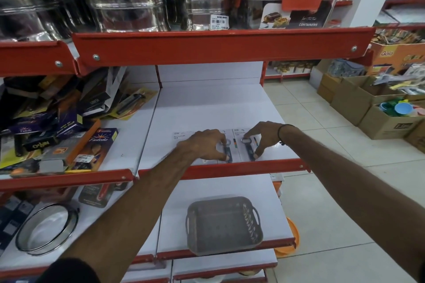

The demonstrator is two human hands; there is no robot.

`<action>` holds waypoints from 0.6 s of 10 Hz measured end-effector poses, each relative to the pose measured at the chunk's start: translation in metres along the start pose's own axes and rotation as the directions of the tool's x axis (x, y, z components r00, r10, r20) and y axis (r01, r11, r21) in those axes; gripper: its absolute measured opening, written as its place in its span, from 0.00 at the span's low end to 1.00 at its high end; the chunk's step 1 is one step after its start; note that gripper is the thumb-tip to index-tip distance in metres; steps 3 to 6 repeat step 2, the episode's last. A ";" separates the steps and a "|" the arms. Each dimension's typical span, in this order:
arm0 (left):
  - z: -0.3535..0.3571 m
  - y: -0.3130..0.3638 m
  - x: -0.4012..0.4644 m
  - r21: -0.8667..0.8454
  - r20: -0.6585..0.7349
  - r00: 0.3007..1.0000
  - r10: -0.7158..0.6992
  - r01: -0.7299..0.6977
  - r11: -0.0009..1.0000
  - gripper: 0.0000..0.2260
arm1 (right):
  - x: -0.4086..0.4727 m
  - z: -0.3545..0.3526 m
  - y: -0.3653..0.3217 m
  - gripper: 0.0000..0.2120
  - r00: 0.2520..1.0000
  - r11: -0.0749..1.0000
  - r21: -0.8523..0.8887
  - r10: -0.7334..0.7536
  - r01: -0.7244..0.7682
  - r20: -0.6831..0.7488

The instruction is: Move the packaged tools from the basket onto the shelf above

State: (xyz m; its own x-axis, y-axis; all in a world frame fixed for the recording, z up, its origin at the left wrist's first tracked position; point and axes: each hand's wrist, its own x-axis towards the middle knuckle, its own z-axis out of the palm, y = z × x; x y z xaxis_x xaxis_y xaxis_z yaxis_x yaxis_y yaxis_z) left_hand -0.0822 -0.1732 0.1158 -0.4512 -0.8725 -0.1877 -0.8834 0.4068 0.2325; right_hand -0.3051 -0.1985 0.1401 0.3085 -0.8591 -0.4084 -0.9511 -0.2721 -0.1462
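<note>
1. We find the white shelf bare apart from the goods at its near edge
2. We note the grey basket on the shelf below, nothing inside it
3. We see the left hand pinching one packaged tool
4. We see the right hand pinching another packaged tool just right of the first, both flat on the shelf

One head-worn wide-angle view looks forward and down, close over both hands (edges bent, probably lens distortion), shelf beyond them.
</note>
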 end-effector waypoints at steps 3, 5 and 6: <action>0.002 0.000 -0.003 0.042 -0.086 0.996 0.023 -0.019 0.999 0.26 | -0.017 0.005 -0.013 0.36 0.986 0.999 0.018 0.050 -0.048 -0.159; 0.002 0.000 -0.003 0.042 -0.086 0.996 0.023 -0.019 0.999 0.26 | -0.017 0.005 -0.013 0.36 0.986 0.999 0.018 0.050 -0.048 -0.159; 0.002 0.000 -0.003 0.042 -0.086 0.996 0.023 -0.019 0.999 0.26 | -0.017 0.005 -0.013 0.36 0.986 0.999 0.018 0.050 -0.048 -0.159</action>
